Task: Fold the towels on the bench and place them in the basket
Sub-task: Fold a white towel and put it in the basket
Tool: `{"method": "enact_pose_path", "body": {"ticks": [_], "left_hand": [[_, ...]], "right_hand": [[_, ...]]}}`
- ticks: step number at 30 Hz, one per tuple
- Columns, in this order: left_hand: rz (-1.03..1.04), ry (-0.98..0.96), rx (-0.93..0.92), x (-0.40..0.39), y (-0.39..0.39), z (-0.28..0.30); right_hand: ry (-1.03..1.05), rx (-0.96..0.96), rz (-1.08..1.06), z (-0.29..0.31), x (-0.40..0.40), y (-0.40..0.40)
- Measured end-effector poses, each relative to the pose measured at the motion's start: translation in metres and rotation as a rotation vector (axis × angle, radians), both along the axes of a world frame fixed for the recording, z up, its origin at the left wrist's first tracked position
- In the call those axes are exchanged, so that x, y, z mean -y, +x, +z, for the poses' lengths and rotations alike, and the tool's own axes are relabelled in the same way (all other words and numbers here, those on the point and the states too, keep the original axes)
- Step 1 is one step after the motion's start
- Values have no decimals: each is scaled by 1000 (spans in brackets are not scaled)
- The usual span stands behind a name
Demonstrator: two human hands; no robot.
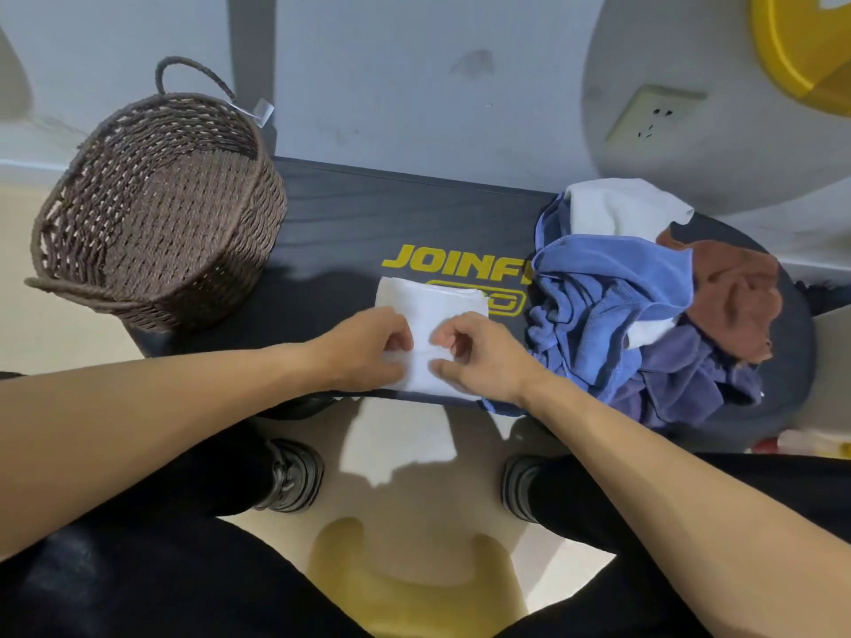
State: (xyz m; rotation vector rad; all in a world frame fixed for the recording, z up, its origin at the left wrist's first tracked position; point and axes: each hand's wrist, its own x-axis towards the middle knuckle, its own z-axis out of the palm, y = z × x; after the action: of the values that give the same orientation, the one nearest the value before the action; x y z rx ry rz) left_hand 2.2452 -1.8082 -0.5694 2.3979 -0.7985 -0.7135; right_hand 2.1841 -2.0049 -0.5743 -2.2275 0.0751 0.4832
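A white towel (433, 306) is pinched by the left hand (368, 349) and right hand (479, 361) mid-fold on the surface (350, 223); the basket (156, 214) is seen empty; a crumpled pile (644, 306) is left unfolded.

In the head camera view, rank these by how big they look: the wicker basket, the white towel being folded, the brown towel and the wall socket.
1. wicker basket
2. brown towel and white towel: look alike, and both hands cover part of the white one, so unranked
3. wall socket, though it sits farther away

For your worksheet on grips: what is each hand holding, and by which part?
Both the left hand and right hand pinch the white towel at its near edge.
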Motion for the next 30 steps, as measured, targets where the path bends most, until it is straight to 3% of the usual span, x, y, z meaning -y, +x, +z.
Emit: {"method": "enact_pose_path", "body": {"ticks": [5,10,15,19,24,30], "left_hand": [[-215,74,27,-17,2,-10],[-118,16,91,-17,-3,-16],[-111,-48,34,-17,6,-10],[-129,-13,101,-15,7,-9],[31,11,-11,-13,27,1],[243,-19,-31,-16,32,-11]], "right_hand": [[-91,71,132,-13,2,-15],[-214,195,256,-18,11,-22],[-148,314,146,-13,16,-20],[26,83,-78,-4,19,-9],[368,-219,-246,4,26,1],[364,-228,-244,7,29,-1]]}}
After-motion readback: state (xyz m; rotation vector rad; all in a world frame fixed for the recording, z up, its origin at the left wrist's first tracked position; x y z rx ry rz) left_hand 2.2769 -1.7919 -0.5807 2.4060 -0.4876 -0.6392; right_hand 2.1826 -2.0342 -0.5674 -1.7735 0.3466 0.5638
